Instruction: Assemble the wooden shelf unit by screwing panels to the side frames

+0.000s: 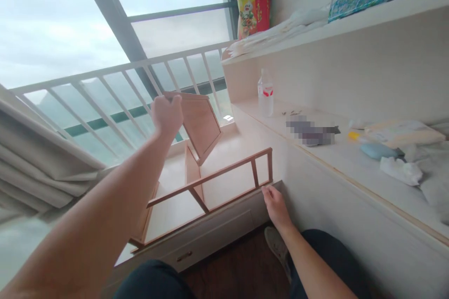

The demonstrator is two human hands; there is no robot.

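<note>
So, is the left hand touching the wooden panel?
Touching. The head view shows the left hand gripping the top edge of the tilted wooden panel.

Bright, soft daylight from the big window (70, 23), overcast and nearly white there. Weak shadows only, no hard glare. Strong bending of straight lines near the edges. Slightly blurred left forearm (87, 233) in the foreground, and one pixelated patch (308, 131) on the shelf (351, 159).

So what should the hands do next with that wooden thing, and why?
Probably steady the frame before anything else. The left hand grips the top of a tilted panel, while the right hand only touches the rail's lower corner. The frame sits askew on the platform, so a firmer right-hand hold would likely keep it from sliding.
</note>
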